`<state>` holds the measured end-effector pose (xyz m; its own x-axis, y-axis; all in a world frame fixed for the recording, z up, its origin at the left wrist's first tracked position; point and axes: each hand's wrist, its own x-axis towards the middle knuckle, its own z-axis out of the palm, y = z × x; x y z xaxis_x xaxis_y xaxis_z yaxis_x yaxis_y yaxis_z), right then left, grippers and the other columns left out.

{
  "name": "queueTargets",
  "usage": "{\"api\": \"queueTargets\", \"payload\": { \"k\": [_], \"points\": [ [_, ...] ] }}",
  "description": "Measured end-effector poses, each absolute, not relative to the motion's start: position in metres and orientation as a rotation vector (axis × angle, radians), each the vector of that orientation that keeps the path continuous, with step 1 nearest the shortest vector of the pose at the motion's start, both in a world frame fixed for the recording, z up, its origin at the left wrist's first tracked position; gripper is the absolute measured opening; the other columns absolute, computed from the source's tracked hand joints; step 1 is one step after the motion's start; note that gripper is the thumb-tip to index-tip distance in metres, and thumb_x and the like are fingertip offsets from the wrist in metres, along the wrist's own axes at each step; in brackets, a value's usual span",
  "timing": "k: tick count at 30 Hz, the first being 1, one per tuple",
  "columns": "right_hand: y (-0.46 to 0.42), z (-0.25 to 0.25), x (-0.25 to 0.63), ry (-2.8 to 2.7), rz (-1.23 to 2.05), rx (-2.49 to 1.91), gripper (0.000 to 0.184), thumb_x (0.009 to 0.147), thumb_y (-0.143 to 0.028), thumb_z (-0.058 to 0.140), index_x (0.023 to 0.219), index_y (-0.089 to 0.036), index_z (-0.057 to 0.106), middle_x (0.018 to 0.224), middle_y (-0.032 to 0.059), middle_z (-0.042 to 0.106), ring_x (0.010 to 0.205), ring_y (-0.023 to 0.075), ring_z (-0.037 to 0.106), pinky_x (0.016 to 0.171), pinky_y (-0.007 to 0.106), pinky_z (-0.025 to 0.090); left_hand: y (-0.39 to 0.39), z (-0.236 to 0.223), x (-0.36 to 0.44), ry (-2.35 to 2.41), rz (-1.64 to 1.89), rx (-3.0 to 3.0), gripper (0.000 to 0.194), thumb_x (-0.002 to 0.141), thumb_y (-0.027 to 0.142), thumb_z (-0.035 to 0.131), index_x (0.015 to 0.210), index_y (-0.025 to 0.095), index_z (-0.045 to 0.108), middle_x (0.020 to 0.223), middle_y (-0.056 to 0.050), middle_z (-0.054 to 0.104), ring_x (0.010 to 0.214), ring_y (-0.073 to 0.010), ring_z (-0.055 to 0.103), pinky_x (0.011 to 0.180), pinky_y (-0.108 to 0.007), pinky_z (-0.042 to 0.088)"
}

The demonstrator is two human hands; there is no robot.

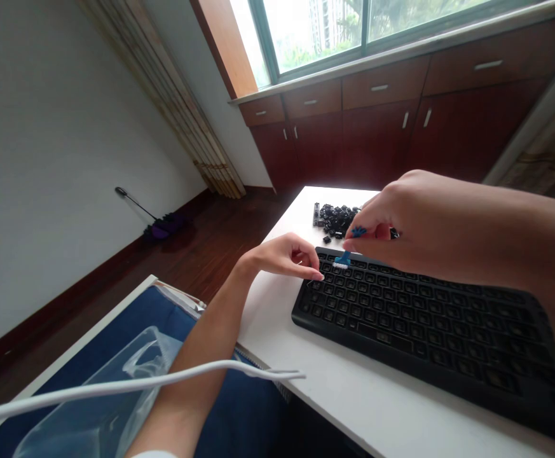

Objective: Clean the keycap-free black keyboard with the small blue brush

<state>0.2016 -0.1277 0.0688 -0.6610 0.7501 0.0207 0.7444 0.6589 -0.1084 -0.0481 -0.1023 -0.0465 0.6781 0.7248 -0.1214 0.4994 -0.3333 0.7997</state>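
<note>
A black keyboard (377, 346) without its keycaps lies on the white table, its rows of bare key sockets showing. My right hand (377, 216) pinches a small blue brush (342, 259), whose white bristles point down onto the upper rows near the keyboard's left end. My left hand (292, 256) is at the left edge of the keyboard, with curled fingers and the thumb tip against its upper left corner. Behind the keyboard sits a pile of loose black keycaps (337, 219), partly hidden by my right hand.
The white table (277, 343) has its left edge beside my left forearm. A white cable (163, 380) crosses the foreground. Below it, a clear plastic bag (115, 388) rests on a blue surface (67, 375). Red-brown cabinets (377, 133) stand beneath the window.
</note>
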Motion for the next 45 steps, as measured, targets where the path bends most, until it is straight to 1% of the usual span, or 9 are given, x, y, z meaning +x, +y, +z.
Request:
{"api": "queueTargets", "payload": {
  "k": [7,15,23,27,31,34,41,45],
  "points": [
    [-0.128,0.069,0.199,-2.818,0.123,-1.310,0.026,0.082,-0.040,0.057,0.069,-0.021,0.070,0.051,0.0008,0.053,0.044,0.0096,0.037,0.048,0.026,0.028,-0.101,-0.048,-0.048,0.976,0.293,2.040,0.034,0.072,0.042,0.075,0.082,0.010,0.072,0.055,0.003,0.050,0.052,-0.0054,0.040,0.048,-0.019,0.028],
    [-0.129,0.073,0.197,-2.835,0.080,-1.324,0.025,0.081,-0.036,0.059,0.065,-0.018,0.069,0.050,0.0011,0.054,0.043,0.0078,0.036,0.047,0.026,0.026,-0.102,-0.047,-0.048,0.945,0.251,2.009,0.034,0.076,0.041,0.072,0.085,0.009,0.072,0.054,0.003,0.050,0.050,-0.0049,0.039,0.045,-0.018,0.028],
    [-0.127,0.069,0.200,-2.803,0.085,-1.340,0.026,0.080,-0.040,0.060,0.066,-0.020,0.070,0.052,0.0017,0.056,0.045,0.0098,0.042,0.048,0.027,0.027,-0.106,-0.043,-0.049,0.918,0.343,2.048,0.029,0.073,0.037,0.074,0.079,0.009,0.073,0.055,0.001,0.054,0.050,-0.0049,0.043,0.045,-0.017,0.033],
    [-0.126,0.069,0.200,-2.806,0.059,-1.365,0.028,0.079,-0.042,0.060,0.066,-0.020,0.070,0.049,0.0021,0.054,0.044,0.0105,0.041,0.048,0.027,0.027,-0.109,-0.046,-0.050,0.902,0.325,2.071,0.024,0.071,0.034,0.076,0.073,0.010,0.072,0.053,0.000,0.056,0.047,-0.0046,0.044,0.044,-0.017,0.035],
    [-0.125,0.069,0.200,-2.802,0.064,-1.350,0.027,0.080,-0.043,0.060,0.070,-0.021,0.072,0.048,0.0017,0.052,0.045,0.0115,0.042,0.048,0.028,0.026,-0.111,-0.049,-0.048,0.911,0.394,2.126,0.022,0.071,0.032,0.075,0.067,0.010,0.069,0.052,0.000,0.057,0.045,-0.0039,0.044,0.043,-0.016,0.035],
    [-0.125,0.069,0.200,-2.798,0.078,-1.346,0.027,0.079,-0.043,0.061,0.067,-0.020,0.070,0.046,0.0013,0.051,0.045,0.0115,0.042,0.048,0.028,0.026,-0.111,-0.051,-0.046,0.904,0.425,2.168,0.022,0.071,0.030,0.074,0.064,0.010,0.068,0.051,0.000,0.058,0.044,-0.0034,0.043,0.042,-0.015,0.034],
    [-0.125,0.070,0.200,-2.828,0.126,-1.365,0.031,0.081,-0.041,0.059,0.064,-0.017,0.068,0.047,0.0027,0.050,0.051,0.0128,0.048,0.051,0.028,0.029,-0.113,-0.053,-0.042,0.898,0.411,2.266,0.021,0.071,0.029,0.072,0.060,0.011,0.066,0.051,0.000,0.059,0.044,-0.0032,0.043,0.042,-0.015,0.035],
    [-0.126,0.072,0.200,-2.819,0.099,-1.356,0.031,0.080,-0.042,0.059,0.064,-0.017,0.068,0.049,0.0037,0.053,0.054,0.0144,0.051,0.052,0.028,0.030,-0.113,-0.053,-0.042,0.902,0.431,2.302,0.022,0.072,0.029,0.072,0.059,0.012,0.066,0.051,-0.001,0.060,0.043,-0.0037,0.044,0.043,-0.016,0.036]
  ]
}}
